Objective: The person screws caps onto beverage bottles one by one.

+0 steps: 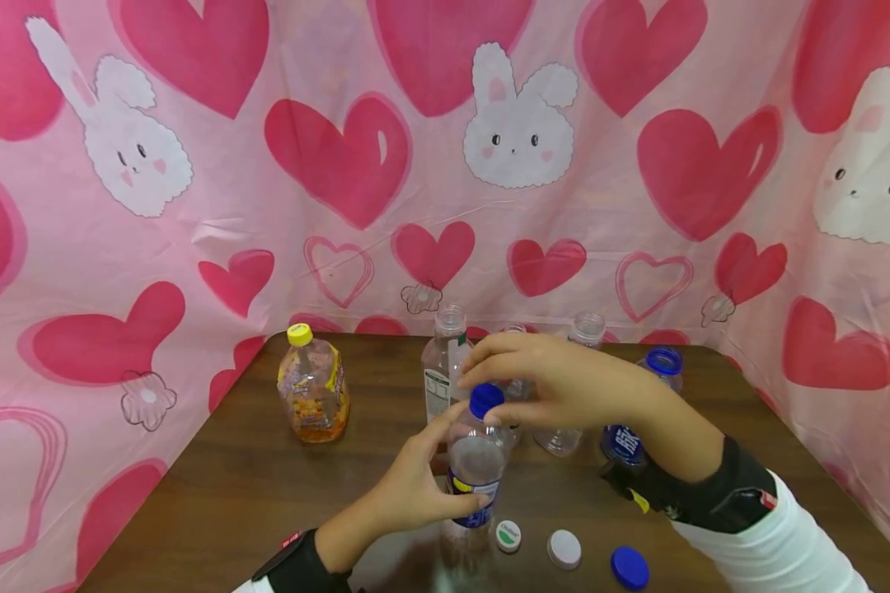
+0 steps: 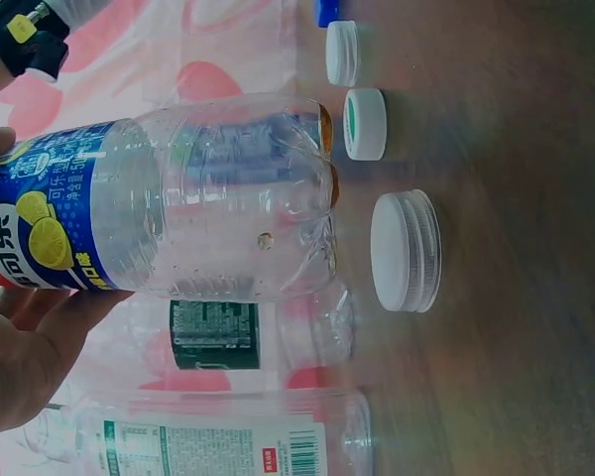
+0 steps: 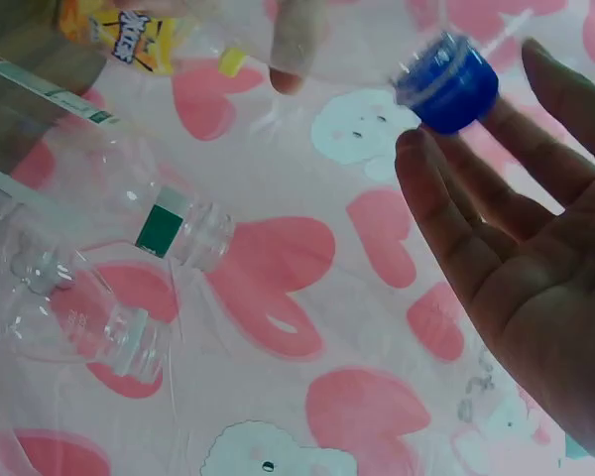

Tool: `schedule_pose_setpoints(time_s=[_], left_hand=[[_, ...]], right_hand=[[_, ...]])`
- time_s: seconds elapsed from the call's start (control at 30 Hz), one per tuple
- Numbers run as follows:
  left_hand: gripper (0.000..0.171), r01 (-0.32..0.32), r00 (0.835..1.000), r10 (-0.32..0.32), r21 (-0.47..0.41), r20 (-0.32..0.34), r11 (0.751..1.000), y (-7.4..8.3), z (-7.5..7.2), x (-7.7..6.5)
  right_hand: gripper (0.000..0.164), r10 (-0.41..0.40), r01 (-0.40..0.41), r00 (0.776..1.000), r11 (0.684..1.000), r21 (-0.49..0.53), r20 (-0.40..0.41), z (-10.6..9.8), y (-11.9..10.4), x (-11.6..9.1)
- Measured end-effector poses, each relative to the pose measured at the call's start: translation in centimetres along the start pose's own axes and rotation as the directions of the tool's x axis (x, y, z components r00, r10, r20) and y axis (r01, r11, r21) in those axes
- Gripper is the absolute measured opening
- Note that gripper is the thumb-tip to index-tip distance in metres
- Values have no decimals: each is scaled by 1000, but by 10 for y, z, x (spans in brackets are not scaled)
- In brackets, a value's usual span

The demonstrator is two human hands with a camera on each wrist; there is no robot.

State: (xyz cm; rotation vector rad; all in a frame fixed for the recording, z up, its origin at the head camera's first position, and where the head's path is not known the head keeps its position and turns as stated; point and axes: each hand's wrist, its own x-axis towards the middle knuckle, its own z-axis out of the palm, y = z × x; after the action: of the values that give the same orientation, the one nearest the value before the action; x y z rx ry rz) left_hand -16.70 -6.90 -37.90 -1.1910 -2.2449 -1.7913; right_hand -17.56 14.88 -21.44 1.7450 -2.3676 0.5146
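Toward the near edge of the table [image 1: 222, 494] lie a green-marked cap [image 1: 508, 535], a white cap [image 1: 564, 549] and a loose blue cap [image 1: 630, 568]. Just behind them, the left hand [image 1: 415, 486] is wrapped round a blue-labelled bottle [image 1: 477, 465], held upright. The right hand [image 1: 541, 371] arches over its blue top [image 1: 486, 399], fingers loosely spread, thumb apart, no firm grip showing; the top sits on the neck, how tightly I cannot tell. Beyond, partly screened by the right arm, stand a tall clear bottle [image 1: 437, 362], a second clear bottle [image 1: 561, 443] and, toward the far right corner, a blue-rimmed bottle [image 1: 663, 362], all seemingly capless. A yellow-capped bottle [image 1: 314, 403] stands near the far left corner. The work looks partway: two bottles wear tops, the loose caps lie unused.
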Motion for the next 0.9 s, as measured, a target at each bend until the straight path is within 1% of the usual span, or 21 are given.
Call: schedule_pose_setpoints(time_s=[0.07, 0.1, 0.2, 0.27, 0.4, 0.53, 0.63, 0.9], left_hand=[[91, -2, 1000, 2, -2, 9, 1000, 0, 0, 0], [90, -2, 1000, 2, -7, 12, 1000, 0, 0, 0], [90, 5, 1000, -5, -18, 14, 1000, 0, 1, 0], [91, 8, 1000, -7, -23, 9, 1000, 1, 2, 0], [91, 22, 1000, -22, -16, -13, 1000, 2, 3, 1], [91, 50, 998, -50, -4, -37, 999, 3, 3, 1], [92, 53, 998, -53, 3, -45, 999, 4, 4, 1], [92, 45, 998, -44, 7, -50, 999, 4, 6, -1]], right_hand=[[33, -31, 30, 999, 997, 76, 18, -3, 3, -2], [32, -41, 38, 999, 995, 95, 26, -3, 4, -3], [31, -36, 32, 998, 995, 97, 42, -2, 5, -4], [29, -22, 19, 999, 998, 61, 45, -1, 3, -4], [26, 29, -28, 999, 999, -43, 38, 2, -1, -3], [25, 71, -67, 997, 989, -133, 24, 8, -3, -3], [23, 87, -85, 996, 977, -196, -2, 13, -3, -2], [20, 120, -131, 991, 953, -272, -57, 21, -6, -2]])
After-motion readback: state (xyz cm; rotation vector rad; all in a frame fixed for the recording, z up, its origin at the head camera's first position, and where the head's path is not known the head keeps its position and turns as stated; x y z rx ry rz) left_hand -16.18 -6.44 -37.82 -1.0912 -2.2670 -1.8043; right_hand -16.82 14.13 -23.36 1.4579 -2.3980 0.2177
